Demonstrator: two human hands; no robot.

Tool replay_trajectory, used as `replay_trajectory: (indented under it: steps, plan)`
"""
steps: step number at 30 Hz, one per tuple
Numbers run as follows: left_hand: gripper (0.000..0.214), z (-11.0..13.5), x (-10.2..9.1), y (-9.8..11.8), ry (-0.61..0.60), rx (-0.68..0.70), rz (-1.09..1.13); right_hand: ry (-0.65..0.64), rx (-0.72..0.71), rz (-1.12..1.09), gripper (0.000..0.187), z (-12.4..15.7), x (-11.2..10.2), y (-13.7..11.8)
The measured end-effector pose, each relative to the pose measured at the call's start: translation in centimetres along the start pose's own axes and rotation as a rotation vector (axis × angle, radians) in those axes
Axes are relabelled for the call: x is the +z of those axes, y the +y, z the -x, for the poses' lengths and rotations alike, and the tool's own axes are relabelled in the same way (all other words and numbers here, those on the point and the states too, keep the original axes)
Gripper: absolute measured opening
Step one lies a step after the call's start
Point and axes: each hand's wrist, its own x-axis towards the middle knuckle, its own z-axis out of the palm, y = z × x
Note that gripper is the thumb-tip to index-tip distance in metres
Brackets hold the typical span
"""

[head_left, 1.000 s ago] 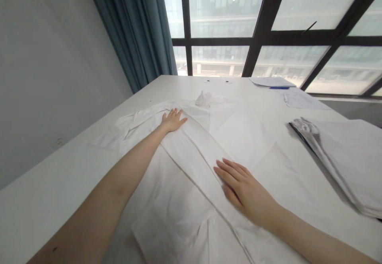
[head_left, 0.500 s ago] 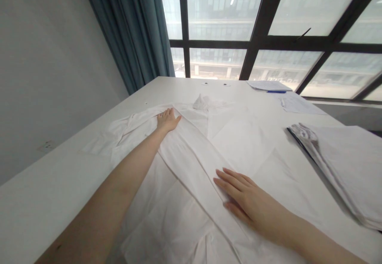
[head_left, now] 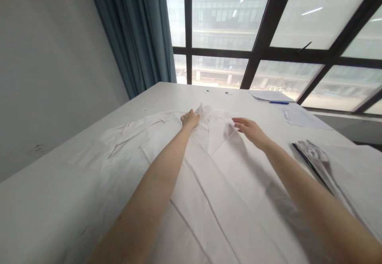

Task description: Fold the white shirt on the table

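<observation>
A white shirt lies spread on the white table, its collar at the far end. Just left of the collar, my left hand has its fingers curled in and gripping the cloth. My right hand hovers over the shirt to the right of the collar, fingers stretched out and holding nothing, its shadow falling on the fabric. Long folds run diagonally down the shirt toward me. Creased cloth spreads out at the left side.
Folded white cloth with a dark edge lies at the table's right. Farther back are papers and a blue pen. A wall and blue curtain border the left; windows stand behind the white table.
My left hand has moved right, from lying spread on the cloth to gripping near the collar. My right hand has lifted off the shirt and moved forward. The view has tilted up slightly.
</observation>
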Motion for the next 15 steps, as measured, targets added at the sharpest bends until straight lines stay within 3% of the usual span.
replay_trajectory:
  steps: [3, 6, 10, 15]
  plan:
    - [0.046, 0.3, 0.6, -0.4, 0.065, 0.02, 0.101, 0.103, 0.074, -0.093, 0.041, -5.0, 2.9, 1.5]
    - [0.042, 0.6, 0.1, -0.8, 0.102, 0.068, 0.212, 0.211, 0.111, -0.151, 0.055, -7.3, 5.4, 3.0]
    - [0.027, 1.1, -0.5, -0.3, 0.134, 0.18, 0.328, 0.282, 0.078, -0.182, 0.073, -7.8, 7.1, 4.6]
    - [0.032, 1.6, -0.7, 0.0, 0.152, 0.254, 0.403, 0.286, -0.032, -0.152, 0.077, -7.4, 7.0, 6.0]
